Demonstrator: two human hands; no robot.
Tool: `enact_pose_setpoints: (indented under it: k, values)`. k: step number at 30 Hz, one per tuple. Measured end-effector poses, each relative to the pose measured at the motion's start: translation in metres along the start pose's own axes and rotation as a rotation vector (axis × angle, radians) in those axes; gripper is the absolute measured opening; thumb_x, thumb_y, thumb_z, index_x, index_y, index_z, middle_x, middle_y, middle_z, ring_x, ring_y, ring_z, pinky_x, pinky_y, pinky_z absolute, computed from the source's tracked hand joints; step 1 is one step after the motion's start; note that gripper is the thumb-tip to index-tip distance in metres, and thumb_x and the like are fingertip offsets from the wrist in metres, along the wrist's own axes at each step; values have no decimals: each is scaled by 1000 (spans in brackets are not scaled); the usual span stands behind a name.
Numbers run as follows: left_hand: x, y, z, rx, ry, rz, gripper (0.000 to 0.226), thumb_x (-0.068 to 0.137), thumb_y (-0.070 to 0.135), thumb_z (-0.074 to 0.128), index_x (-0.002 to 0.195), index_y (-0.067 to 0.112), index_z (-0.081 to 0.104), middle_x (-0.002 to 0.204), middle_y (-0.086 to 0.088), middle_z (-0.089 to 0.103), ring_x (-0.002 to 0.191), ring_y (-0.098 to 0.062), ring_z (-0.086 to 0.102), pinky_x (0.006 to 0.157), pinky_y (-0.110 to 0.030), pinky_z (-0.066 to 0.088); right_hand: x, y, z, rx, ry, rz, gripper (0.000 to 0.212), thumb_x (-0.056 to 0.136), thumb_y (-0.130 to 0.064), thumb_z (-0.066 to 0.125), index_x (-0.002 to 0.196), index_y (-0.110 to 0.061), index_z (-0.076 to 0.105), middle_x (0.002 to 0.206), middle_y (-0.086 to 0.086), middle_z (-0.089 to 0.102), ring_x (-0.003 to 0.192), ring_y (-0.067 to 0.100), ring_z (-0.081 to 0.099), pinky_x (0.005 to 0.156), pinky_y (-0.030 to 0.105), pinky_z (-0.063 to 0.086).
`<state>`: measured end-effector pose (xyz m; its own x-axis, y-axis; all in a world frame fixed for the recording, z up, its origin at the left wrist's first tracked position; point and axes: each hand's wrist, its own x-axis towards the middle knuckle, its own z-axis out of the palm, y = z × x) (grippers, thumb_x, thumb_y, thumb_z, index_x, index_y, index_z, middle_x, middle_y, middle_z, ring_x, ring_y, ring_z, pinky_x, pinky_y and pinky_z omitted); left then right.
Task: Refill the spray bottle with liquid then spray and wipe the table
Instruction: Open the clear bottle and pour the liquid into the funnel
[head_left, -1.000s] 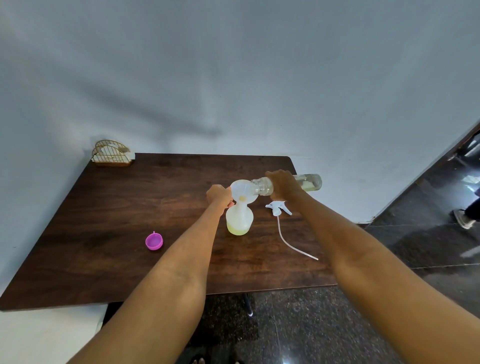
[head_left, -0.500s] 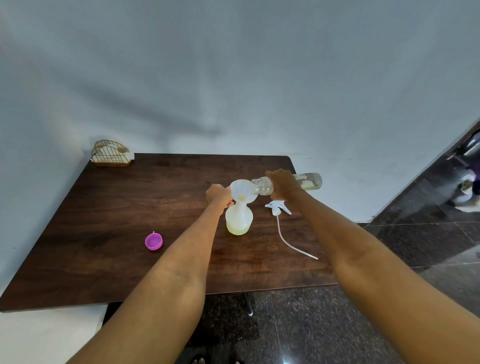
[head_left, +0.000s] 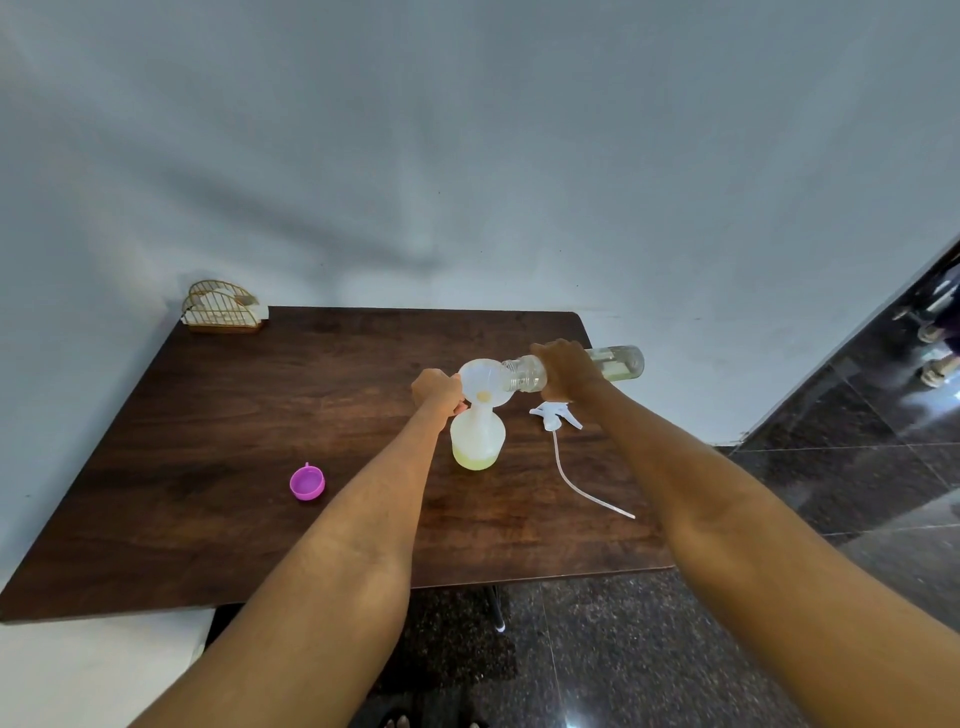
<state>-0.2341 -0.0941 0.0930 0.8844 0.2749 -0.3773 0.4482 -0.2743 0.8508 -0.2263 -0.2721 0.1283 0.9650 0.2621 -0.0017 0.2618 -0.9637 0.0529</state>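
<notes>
1. The spray bottle (head_left: 478, 439) stands upright on the table (head_left: 218, 447), right of centre. It is translucent white, with a shallow layer of yellow-green liquid at its base.
2. A white funnel (head_left: 483, 384) sits in its neck.
3. The right hand (head_left: 569, 369) is curled round a clear bottle (head_left: 613, 360), tipped almost flat, mouth at the funnel rim.
4. The left hand (head_left: 439, 389) is at the funnel's 9 o'clock edge, fingers curled against it.
5. The sprayer head (head_left: 553, 417), with its tube, lies at the bottle's 3 o'clock.
6. A purple cap (head_left: 307, 483) lies at its 8 o'clock, well apart.
</notes>
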Motion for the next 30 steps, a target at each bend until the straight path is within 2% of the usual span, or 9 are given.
enact_pose_setpoints:
  k: [4,9,12,19,23,30]
  values:
    - [0,1,0,7,2,-1,26,96,17,52,114,0,61,109,-18,66,87,-23,68,54,-16,47,1,1,1,8,10,-2,40,74,-27,72,107,-9,58,102,9,68,96,28,64,84,35,48]
    - [1,0,0,17,8,1,27,96,17,52,115,1,61,109,-18,66,86,-23,69,53,-16,46,1,2,2,2,2,-1,41,73,-25,73,108,-9,57,103,9,68,97,28,64,85,36,48]
    - [2,-1,0,20,8,7,27,96,17,52,116,1,61,109,-18,67,73,-18,63,52,-16,47,2,2,2,-4,-5,-5,41,73,-24,72,108,-9,57,104,9,68,98,28,64,85,36,48]
    - [2,-1,0,34,18,8,27,96,17,52,117,1,60,110,-17,67,72,-17,61,54,-16,47,2,2,3,-2,2,-18,40,76,-25,71,110,-8,56,106,9,68,98,27,63,86,35,47]
    - [1,0,-1,28,16,1,28,96,17,52,118,2,60,110,-17,66,82,-23,68,55,-16,48,3,3,3,-15,-4,-14,42,76,-25,71,110,-8,56,107,9,67,99,27,63,87,36,47]
    - [3,-1,0,23,21,1,27,96,16,52,117,1,60,109,-17,66,76,-19,64,55,-16,48,2,1,2,0,0,-17,41,78,-25,70,112,-8,56,108,10,67,101,27,63,90,35,47]
